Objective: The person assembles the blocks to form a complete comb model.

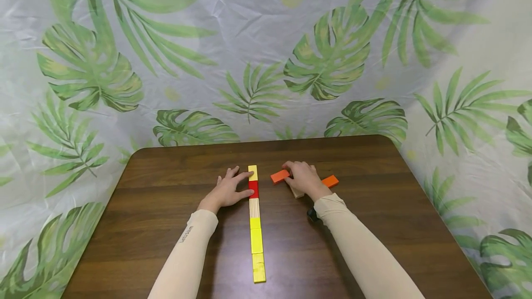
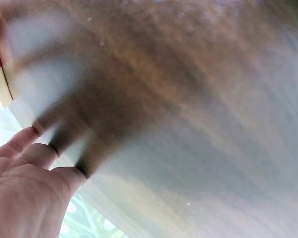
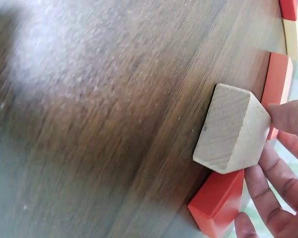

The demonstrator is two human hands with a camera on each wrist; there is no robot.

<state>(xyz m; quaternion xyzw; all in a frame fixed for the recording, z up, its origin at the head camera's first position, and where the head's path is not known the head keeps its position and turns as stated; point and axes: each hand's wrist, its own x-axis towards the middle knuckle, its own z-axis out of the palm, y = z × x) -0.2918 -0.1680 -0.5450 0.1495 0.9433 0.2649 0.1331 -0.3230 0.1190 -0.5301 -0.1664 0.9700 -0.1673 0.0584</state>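
A straight row of wooden blocks runs along the table. At its far end are a yellow block [image 1: 252, 168] and a red block [image 1: 253, 183], with a natural wood block [image 1: 254, 208] nearer. My left hand [image 1: 226, 191] lies beside the row, fingers spread, index fingertip on the yellow block and thumb on the red one. To the right, my right hand [image 1: 305, 178] pinches one end of an orange block [image 1: 279, 176] between thumb and finger. Beneath that hand sits a plain wood block [image 3: 228, 129], touching a second orange block [image 3: 217, 201] in the right wrist view.
Several yellow blocks [image 1: 256, 241] continue the row toward the near edge. The dark wooden table [image 1: 166, 174] has rounded far corners. A leaf-patterned cloth [image 1: 257, 50] hangs behind it and at its sides.
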